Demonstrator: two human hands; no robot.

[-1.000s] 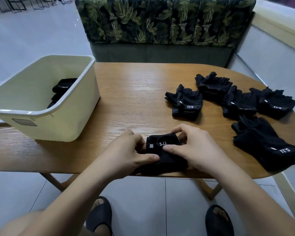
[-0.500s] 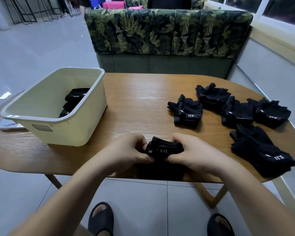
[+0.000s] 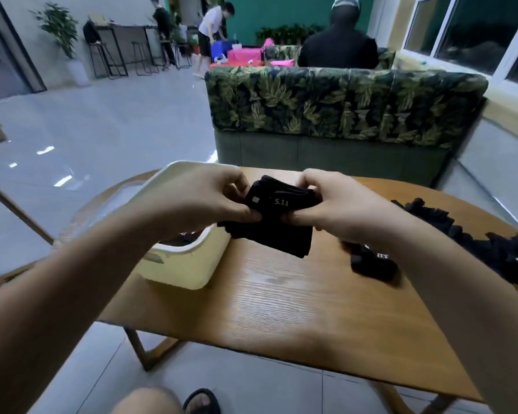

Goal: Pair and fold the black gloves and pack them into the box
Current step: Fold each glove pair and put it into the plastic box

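1. The left hand and right hand both pinch the folded glove pair, with curled fingers over its top edge and thumbs on its near face.
2. The pair hangs over the table, clear of the wood.
3. The box stands at the pair's 8 o'clock, its right rim beneath the pair's left edge.
4. Loose gloves lie at 4 o'clock, and more gloves line the table's right edge.
5. Bare wood runs from 6 o'clock to the near edge.
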